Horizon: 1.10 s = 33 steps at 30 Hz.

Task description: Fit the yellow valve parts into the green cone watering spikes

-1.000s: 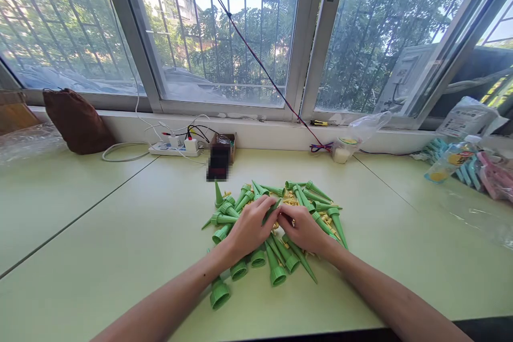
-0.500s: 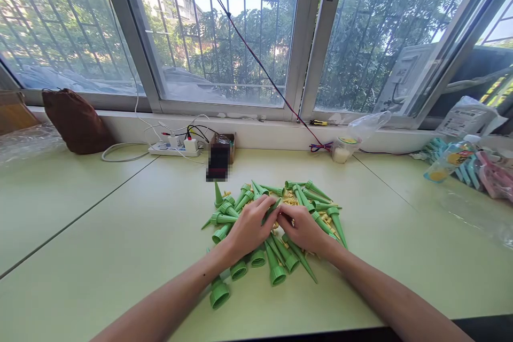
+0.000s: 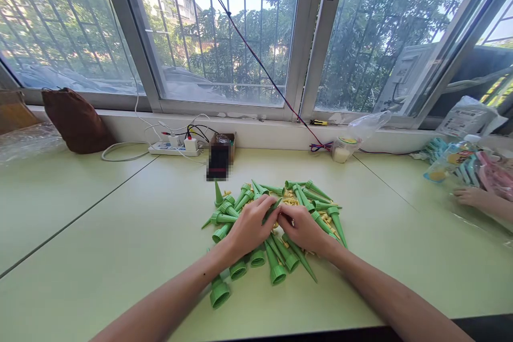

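Note:
Green plastic cones [image 3: 276,267] with ribbed, hollow caps lie in a loose heap on the pale green table [image 3: 120,256]. Small yellow pieces [image 3: 290,199] are scattered among them. Over the middle of the heap, my left hand [image 3: 252,224] is closed around a green cone, whose tip shows past the fingers. My right hand [image 3: 302,227] meets it there, its thumb and fingers pinched at the cone's tip. Whatever sits between those right fingertips is too small and hidden to make out.
Behind the heap are a power strip [image 3: 174,148], a small box [image 3: 229,141] and a plastic cup [image 3: 343,149]. A brown bag [image 3: 76,120] stands at the left. On the right, another person's hand [image 3: 473,197] lies near a bottle [image 3: 451,160] and pink plastic.
Another person's hand and forearm have come into view at the right edge, by the bottle. My two hands have hardly moved.

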{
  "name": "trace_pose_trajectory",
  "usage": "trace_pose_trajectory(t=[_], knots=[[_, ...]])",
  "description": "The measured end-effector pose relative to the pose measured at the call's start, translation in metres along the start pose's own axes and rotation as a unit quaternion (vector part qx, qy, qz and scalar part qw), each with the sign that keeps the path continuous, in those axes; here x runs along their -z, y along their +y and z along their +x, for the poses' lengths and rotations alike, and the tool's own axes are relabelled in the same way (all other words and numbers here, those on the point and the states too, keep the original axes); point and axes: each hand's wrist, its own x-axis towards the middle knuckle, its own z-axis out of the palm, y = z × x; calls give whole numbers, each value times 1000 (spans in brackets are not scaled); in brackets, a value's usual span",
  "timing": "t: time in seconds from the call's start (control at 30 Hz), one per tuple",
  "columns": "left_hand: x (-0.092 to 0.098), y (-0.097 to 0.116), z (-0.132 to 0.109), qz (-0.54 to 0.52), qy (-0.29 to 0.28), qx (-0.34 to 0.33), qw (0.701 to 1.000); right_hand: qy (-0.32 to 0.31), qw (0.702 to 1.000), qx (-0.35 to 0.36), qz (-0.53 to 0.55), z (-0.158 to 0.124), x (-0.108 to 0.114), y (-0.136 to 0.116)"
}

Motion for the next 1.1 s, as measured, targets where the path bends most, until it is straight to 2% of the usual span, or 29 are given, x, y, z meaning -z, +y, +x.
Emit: trace_pose_trajectory(t=[1.1], knots=[[0,1,0,2,-6,5,1000,-1,1000,0,-5,-1,1,-1]])
